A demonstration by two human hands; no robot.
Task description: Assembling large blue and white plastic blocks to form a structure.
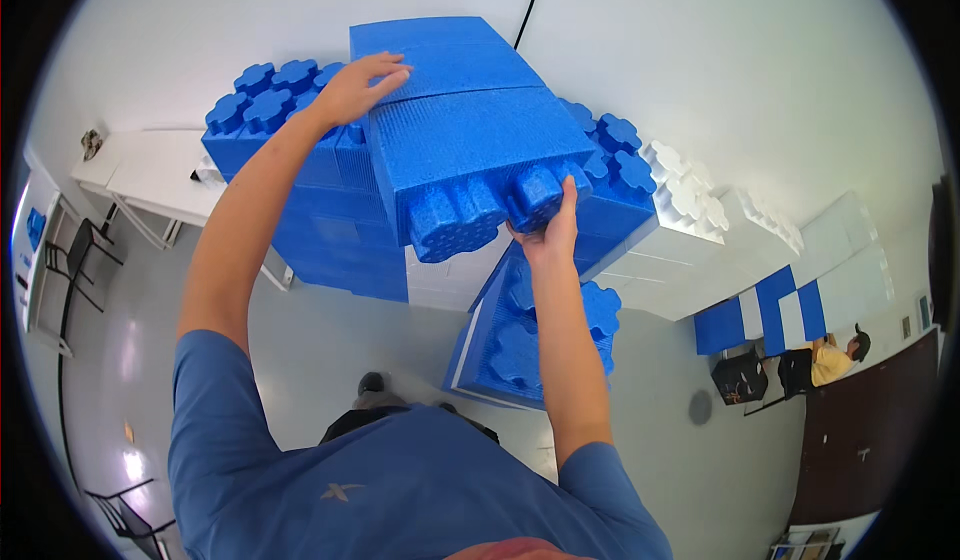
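Note:
A large blue building block [470, 135] with a seam across it and rounded studs on its near end is tilted up in front of me. My left hand [363, 87] holds its upper left edge, the fingers lying over the top face and the thumb apart. At the near end, my right hand [550, 228] grips a stud [537, 192] from below, thumb up along its side. The block hides its own underside and part of the wall of stacked blue blocks [330, 245] behind it.
Another blue studded block [515, 350] stands on the floor by my right forearm. White blocks [650, 260] continue the wall to the right. A white table [160, 175] and black chair [78, 255] are at left; a person in yellow [832, 362] is far right.

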